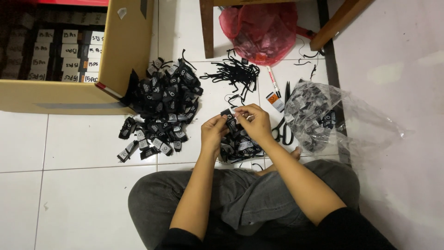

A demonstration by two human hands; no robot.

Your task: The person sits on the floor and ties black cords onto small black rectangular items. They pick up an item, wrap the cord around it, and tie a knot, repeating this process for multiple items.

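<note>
Cardboard box of packed bundles far left; large heap of black tags beside it, seemingly done. Left hand and right hand pinching one tag above small pile. Clear bag right, part full.

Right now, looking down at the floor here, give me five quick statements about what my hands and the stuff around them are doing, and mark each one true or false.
1. Both hands, left hand and right hand, pinch one small black tag between them. True.
2. The big tag pile lies to the right of the hands. False: it lies to their left, beside the cardboard box.
3. The scissors are in the right hand. False: they lie on the tiles next to it.
4. A clear plastic bag of tags sits right of the hands. True.
5. The red bag is inside the box. False: it sits on the floor by a wooden leg.
</note>
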